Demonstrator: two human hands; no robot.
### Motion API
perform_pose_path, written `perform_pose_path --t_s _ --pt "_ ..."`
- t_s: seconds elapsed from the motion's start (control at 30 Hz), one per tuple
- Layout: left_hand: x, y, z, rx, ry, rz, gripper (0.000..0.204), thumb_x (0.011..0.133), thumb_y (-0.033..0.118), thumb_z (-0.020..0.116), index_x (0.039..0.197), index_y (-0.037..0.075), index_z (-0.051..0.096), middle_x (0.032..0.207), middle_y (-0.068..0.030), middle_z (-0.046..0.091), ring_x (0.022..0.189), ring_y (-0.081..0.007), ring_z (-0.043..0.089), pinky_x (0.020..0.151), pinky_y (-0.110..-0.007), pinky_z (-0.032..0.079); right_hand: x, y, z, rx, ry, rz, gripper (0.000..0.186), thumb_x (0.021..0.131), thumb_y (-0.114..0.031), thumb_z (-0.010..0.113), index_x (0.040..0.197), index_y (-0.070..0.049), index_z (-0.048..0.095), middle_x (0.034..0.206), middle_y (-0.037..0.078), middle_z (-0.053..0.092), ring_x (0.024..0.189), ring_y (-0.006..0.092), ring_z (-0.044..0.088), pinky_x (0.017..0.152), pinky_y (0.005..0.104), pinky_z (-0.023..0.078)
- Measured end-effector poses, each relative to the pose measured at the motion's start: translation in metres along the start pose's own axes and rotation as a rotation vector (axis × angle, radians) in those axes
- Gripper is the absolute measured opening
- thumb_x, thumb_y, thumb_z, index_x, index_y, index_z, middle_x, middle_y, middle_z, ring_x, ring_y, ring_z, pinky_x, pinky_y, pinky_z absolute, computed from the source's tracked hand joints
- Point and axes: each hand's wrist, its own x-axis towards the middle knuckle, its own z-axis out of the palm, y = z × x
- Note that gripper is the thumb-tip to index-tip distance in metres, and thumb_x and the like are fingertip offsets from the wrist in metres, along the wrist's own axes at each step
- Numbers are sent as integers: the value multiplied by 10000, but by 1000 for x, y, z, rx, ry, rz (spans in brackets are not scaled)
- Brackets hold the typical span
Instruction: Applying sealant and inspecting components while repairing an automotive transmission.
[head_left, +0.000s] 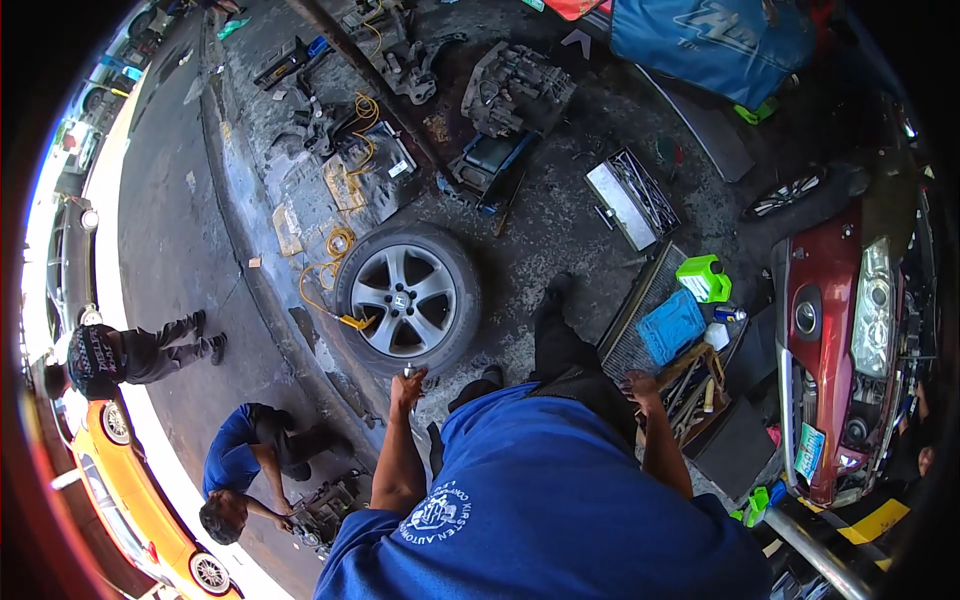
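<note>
My left hand [406, 388] is closed on a small shiny metal piece [408, 370], too small to name, beside the lower edge of a car wheel [447, 280]. The wheel lies flat, its silver five-spoke rim facing up. A yellow air blow gun [356, 322] rests on the rim, joined to a coiled yellow hose [340, 241]. Further right, my right hand [641, 386] is held low with its fingers apart and nothing visible in it. It is next to a box of long tools [690, 400] and a blue plastic basket [668, 328].
A green jug [704, 278] and an open metal toolbox [620, 205] lie to the right. A gearbox [515, 90] sits at the back. The red car front [825, 340] stands at far right. A co-worker [240, 450] crouches over a metal part [335, 510]; another person [100, 360] stands left.
</note>
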Motion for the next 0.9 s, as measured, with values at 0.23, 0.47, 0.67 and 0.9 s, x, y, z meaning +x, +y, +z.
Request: perform_pose_path --t_s 0.23,0.47,0.67,0.9 --pt "27 88 61 -298 111 -232 427 829 362 730 642 23 551 581 -62 527 506 -157 532 508 -344 524 96 -236 -66 -274 -32 -238 286 969 -318 554 1133 -91 615 858 55 687 694 156 645 594 318 502" --pt "57 212 82 -461 288 -148 412 842 373 727 679 33 561 592 -29 534 523 -134 501 505 -336 467 194 -467 -43 -300 -139 -368 310 960 -302 591 1178 -80 594 855 58 679 631 114 617 519 259 466" --pt "112 232 98 -437 516 -230 498 817 435 757 654 14 546 572 -39 518 503 -155 498 499 -348 427 256 -559 21 -385 -300 -407 253 984 -259 537 1160 -81 581 824 77 658 576 139 596 465 259 454" --pt "75 348 87 -313 486 -207 561 834 503 682 811 -53 612 668 -173 598 638 -276 628 623 -420 468 315 -587 62 -677 -502 -364 262 982 -274 536 1135 -68 589 842 97 671 607 164 624 486 287 490"
